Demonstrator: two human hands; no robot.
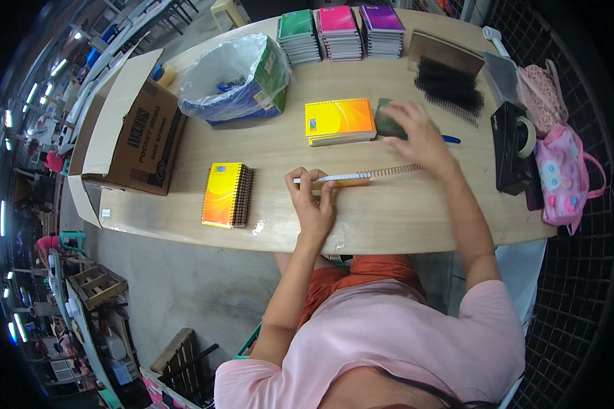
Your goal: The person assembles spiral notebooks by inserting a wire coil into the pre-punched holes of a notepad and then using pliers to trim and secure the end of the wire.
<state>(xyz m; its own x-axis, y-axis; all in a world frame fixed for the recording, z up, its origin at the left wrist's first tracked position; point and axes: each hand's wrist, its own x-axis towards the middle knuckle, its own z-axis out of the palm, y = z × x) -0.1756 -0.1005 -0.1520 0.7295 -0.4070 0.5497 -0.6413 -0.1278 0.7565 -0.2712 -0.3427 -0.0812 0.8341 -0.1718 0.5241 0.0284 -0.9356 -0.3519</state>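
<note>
Yellow notebook (350,182), clamped in the left hand (312,201)'s grip near the surface's (273,150) front middle, looks partly threaded, its wire coil (394,170) jutting right, the blurred right hand (416,133)'s grip apart, with bound copies (222,195) left, seemingly unbound ones (339,118) far.

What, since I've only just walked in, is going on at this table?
A person in a pink top holds a yellow notebook in the left hand, with a wire coil sticking out to its right. The right hand, blurred, is open near a stack of yellow-orange pads. A stack of coil-bound yellow notebooks sits to the left; green, pink and purple notebook stacks stand farther back.
</note>
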